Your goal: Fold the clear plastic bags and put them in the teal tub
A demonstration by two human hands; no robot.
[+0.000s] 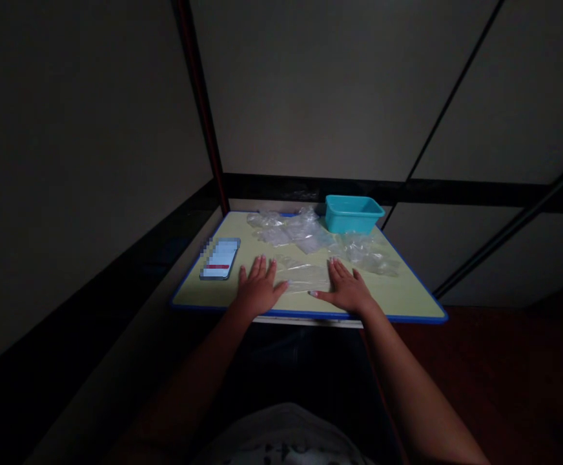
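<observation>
A clear plastic bag (303, 276) lies flat near the front of the small table, between my hands. My left hand (258, 289) rests palm down with fingers spread, its thumb at the bag's left edge. On the other side, my right hand (347, 287) lies flat, fingertips and thumb by the bag's right edge. Neither hand grips anything. Crumpled clear plastic bags (305, 231) lie behind the flat one, and more crumpled plastic (371, 257) is beyond my right hand.
A turquoise plastic basket (352, 223) stands at the back right of the yellow-green table (407, 300), which has a blue rim. A phone (221, 258) lies at the left. Walls stand behind and to the left of the table.
</observation>
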